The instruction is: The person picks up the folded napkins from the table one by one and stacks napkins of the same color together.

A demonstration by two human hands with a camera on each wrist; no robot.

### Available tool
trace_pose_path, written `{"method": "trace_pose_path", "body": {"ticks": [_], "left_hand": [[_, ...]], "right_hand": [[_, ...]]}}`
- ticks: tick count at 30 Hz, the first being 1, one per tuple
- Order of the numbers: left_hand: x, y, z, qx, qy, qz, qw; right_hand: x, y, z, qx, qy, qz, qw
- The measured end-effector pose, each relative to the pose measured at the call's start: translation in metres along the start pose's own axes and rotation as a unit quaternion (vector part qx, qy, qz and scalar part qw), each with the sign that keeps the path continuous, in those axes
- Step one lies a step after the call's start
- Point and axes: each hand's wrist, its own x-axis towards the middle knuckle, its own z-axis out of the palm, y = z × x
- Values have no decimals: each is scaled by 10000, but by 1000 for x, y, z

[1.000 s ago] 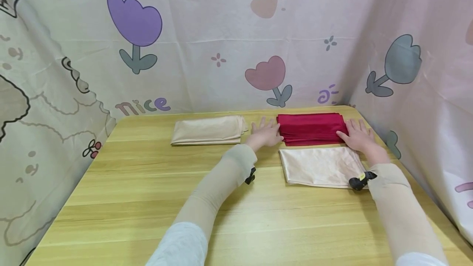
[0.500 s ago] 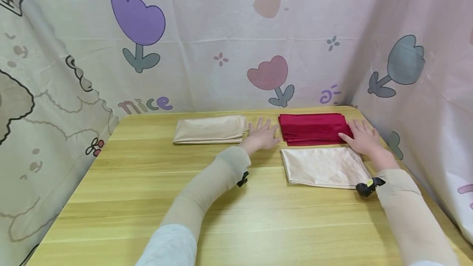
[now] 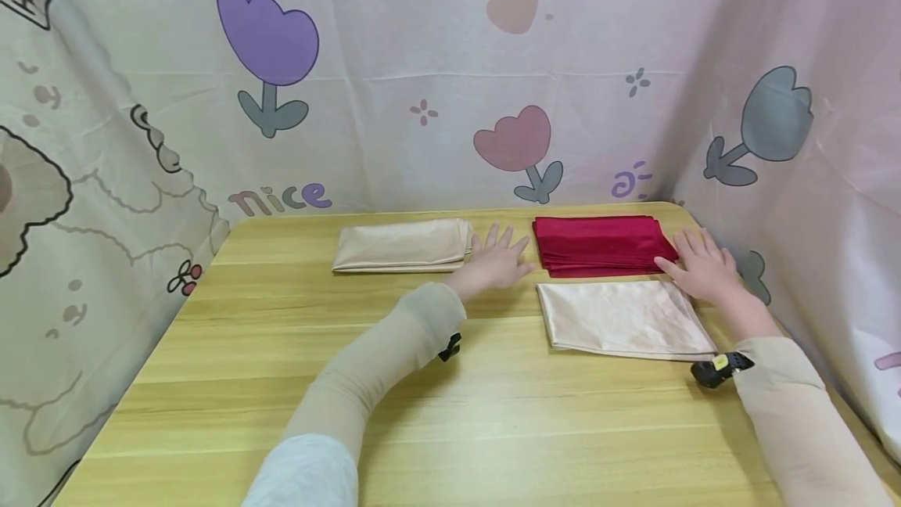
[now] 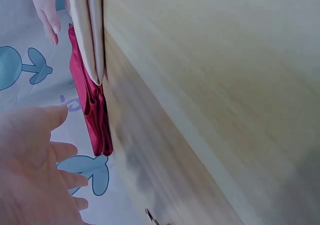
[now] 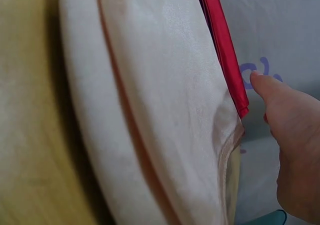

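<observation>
A folded red satin cloth [image 3: 601, 246] lies near the far right edge of the table, its layers stacked. Just in front of it is a folded pale pink cloth [image 3: 622, 319], also large in the right wrist view. My left hand [image 3: 490, 264], fingers spread, is between the red cloth and a folded beige cloth [image 3: 400, 247], overlapping the beige one's right end in the head view. At the red cloth's right end is my right hand [image 3: 706, 268], fingers straight and thumb tip by the corner. Neither hand holds anything.
The wooden table [image 3: 281, 382] extends toward me, its far edge against a patterned curtain [image 3: 394, 84]. More curtain hangs along the left and right sides. Black wrist cameras sit at both cuffs.
My left hand has moved left, away from the red cloth toward the beige cloth. My right hand has slid right, off the red cloth's end. The cloths keep their places on the table.
</observation>
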Motion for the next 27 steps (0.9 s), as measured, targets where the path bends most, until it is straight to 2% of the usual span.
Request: {"method": "trace_pose_path", "body": {"ticks": [9, 17, 22, 27], "left_hand": [[-13, -4, 3, -228, 150, 153, 9995], [-24, -2, 4, -427, 154, 172, 9988], [-31, -1, 3, -939, 95, 327, 9950], [-35, -2, 6, -1637, 112, 469, 9853]], "right_hand": [[-14, 1, -3, 189, -49, -30, 9998], [-27, 2, -2, 395, 1, 50, 9992], [-36, 2, -3, 664, 84, 42, 9977], [-42, 0, -5, 939, 85, -59, 9955]]}}
